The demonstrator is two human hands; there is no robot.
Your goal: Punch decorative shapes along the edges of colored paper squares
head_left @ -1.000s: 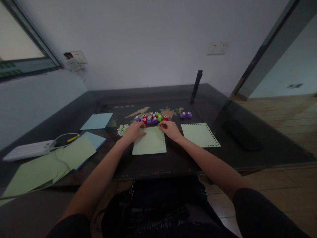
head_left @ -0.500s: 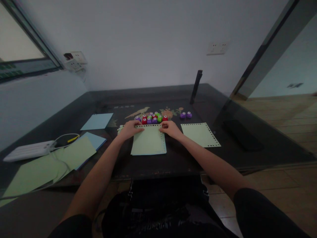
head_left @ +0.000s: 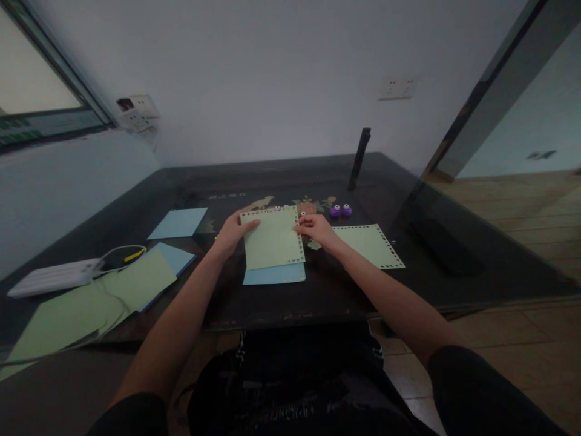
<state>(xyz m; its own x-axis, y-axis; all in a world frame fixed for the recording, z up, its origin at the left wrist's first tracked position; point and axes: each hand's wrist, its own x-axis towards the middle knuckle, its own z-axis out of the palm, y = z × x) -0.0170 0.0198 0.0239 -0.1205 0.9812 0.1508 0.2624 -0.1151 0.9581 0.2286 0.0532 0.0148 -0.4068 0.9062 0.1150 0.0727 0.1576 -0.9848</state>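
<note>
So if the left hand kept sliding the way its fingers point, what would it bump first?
The left hand points right, along the green sheet it holds. It would probably meet the right hand first.

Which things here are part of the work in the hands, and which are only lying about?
In use:
left hand
right hand
green punched sheet, held up by both hands
blue sheet beneath it

Lying about:
second punched sheet
purple punches
paper pile
white power strip
</note>
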